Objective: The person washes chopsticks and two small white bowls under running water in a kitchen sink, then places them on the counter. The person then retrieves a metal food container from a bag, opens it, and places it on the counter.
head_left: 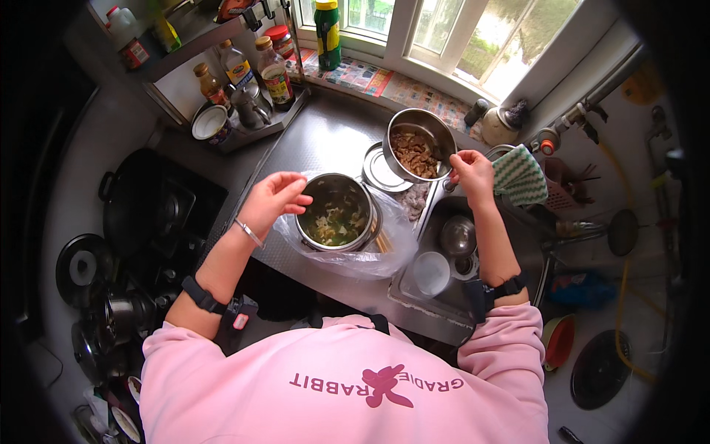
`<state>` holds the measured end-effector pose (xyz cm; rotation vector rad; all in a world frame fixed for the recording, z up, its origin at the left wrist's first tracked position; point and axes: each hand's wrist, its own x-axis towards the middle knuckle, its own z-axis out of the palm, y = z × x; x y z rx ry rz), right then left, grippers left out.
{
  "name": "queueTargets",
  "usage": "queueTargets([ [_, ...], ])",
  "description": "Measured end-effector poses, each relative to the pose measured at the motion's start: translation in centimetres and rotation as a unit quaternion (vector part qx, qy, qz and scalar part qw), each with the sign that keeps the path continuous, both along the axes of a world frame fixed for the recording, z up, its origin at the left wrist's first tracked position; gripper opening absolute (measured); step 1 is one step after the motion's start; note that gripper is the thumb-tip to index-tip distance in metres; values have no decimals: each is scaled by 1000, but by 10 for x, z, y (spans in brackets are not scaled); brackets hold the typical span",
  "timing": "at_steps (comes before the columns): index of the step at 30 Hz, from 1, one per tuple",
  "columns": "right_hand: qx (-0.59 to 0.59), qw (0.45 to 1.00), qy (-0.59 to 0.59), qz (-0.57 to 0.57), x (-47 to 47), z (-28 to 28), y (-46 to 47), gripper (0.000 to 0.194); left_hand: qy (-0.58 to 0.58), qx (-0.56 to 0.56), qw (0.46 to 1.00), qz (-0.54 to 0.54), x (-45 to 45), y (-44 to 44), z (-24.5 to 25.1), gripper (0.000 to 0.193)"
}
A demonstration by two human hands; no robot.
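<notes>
My right hand (472, 172) grips the near right rim of a round stainless steel container (392, 154), which is tilted and holds pieces of brown cooked food, perhaps meat (413, 152). At the left rim of a deep steel pot (336, 244) is my left hand (282, 194), fingers apart and holding nothing; whether it touches the rim I cannot tell. Greenish soup with pale flakes (335, 222) fills part of this pot. A clear plastic bag (396, 256) spreads around its base, with wooden chopsticks (383, 242) beside it. A round lid (384, 171) lies partly under the tilted container.
To the right, a sink (396, 288) holds a metal bowl (459, 236) and a translucent cup (431, 273). A green striped cloth (520, 176) hangs beyond. Bottles (275, 77) and a metal pot (250, 104) crowd the back-left shelf. A black wok (130, 200) sits at left.
</notes>
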<state>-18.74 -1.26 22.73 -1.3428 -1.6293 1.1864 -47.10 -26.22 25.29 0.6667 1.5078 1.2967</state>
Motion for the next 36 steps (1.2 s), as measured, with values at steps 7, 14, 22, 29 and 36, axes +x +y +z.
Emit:
queueTargets([
  [7, -42, 998, -19, -52, -18, -79, 20, 17, 56, -17, 998, 10, -10, -29, -29, 28],
  [14, -79, 991, -88, -55, -47, -126, 29, 18, 60, -23, 998, 27, -15, -39, -32, 26],
  [22, 158, 949, -270, -33, -51, -130, 14, 34, 153, -36, 987, -4, -19, -34, -46, 29],
  [29, -18, 959, -59, 277, -63, -56, -41, 33, 163, -85, 982, -48, -18, -29, -58, 30],
  [36, 88, 943, -62, 316, -41, -72, -101, 44, 290, 14, 956, -53, -12, -47, -93, 41],
])
